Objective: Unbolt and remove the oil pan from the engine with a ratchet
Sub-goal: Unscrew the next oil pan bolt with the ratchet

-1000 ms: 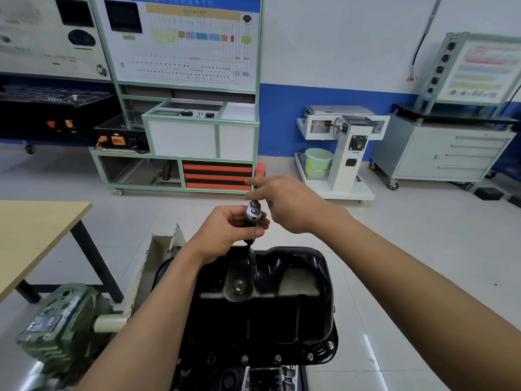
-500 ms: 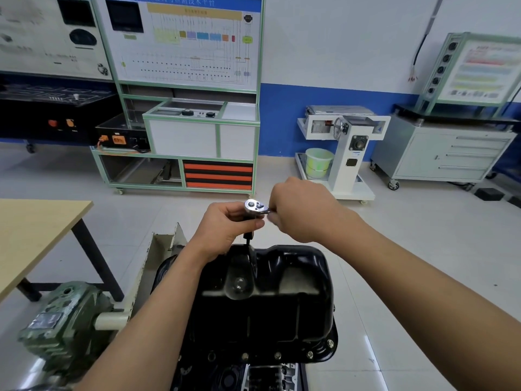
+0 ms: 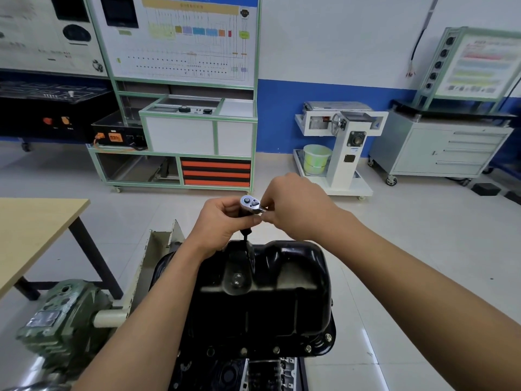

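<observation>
Oil pan [image 3: 267,306]: black, glossy, seated sump-up on the engine [image 3: 234,373], low centre in the head view. All places below are given from the pan.

- Near flange of the pan: a row of bolts [image 3: 276,349] is seen in place along the edge.
- Top face of the pan, left of centre: a drain plug [image 3: 237,279] is seen in a recess.
- Above the far edge of the pan: the ratchet [image 3: 250,203] is held head-up, its chrome head facing the camera. A black extension bar [image 3: 245,237] is seen running down from it to the pan's far rim. Its lower end is hidden behind the rim, so what it seats on cannot be told.
- Left hand [image 3: 222,225], above the pan's far left corner: the fingers [image 3: 245,218] are curled closed round the top of the extension just under the ratchet head, with the thumb laid beside the head.
- Right hand [image 3: 298,210], above the pan's far edge, right of the ratchet: the fingers [image 3: 269,206] are curled tight and the ratchet handle is pinched just beside the head. The rest of the handle is hidden inside the fist.
- The two hands are touching at the fingertips below the head.
- Left of the pan: a green gearbox [image 3: 64,314] is noted low down, and a wooden table [image 3: 33,230] farther off.
</observation>
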The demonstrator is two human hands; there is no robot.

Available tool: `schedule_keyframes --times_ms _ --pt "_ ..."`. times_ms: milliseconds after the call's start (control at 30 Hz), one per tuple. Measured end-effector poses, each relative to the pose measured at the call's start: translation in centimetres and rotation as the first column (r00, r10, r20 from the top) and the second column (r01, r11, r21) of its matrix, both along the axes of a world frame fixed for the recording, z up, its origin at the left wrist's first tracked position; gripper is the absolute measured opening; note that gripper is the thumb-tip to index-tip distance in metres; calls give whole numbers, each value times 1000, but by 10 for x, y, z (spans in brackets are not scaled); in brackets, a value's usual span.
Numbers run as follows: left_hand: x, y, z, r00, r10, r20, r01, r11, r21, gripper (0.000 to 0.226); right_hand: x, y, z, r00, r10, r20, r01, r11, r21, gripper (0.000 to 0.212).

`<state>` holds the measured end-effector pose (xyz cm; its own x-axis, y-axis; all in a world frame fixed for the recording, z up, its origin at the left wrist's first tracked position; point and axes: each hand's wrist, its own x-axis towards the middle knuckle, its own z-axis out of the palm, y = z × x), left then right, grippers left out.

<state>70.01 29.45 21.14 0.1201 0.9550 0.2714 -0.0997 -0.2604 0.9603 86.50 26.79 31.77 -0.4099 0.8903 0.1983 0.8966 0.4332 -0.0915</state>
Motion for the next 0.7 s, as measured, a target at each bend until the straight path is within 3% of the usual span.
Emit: schedule_keyframes --times_ms 100,167,300,500,700 --pt "0 0 0 1000 1 14 -1 999 -38 30 1 3 1 990 -10 142 -10 991 134 24" --pt "0 -2 1 999 -33 -5 33 998 -62 34 4 7 3 983 2 182 -27 990 137 32" --pt "-1 -2 1 993 -116 -8 115 990 -76 36 6 20 6 991 54 124 -57 998 20 43" --pt "-1 -2 1 989 -138 -45 134 987 -85 27 6 32 5 971 241 -3 -241 969 -63 34" --pt "0 -2 0 998 -50 -37 48 997 -65 23 6 30 4 973 206 -108 -215 974 -73 31"
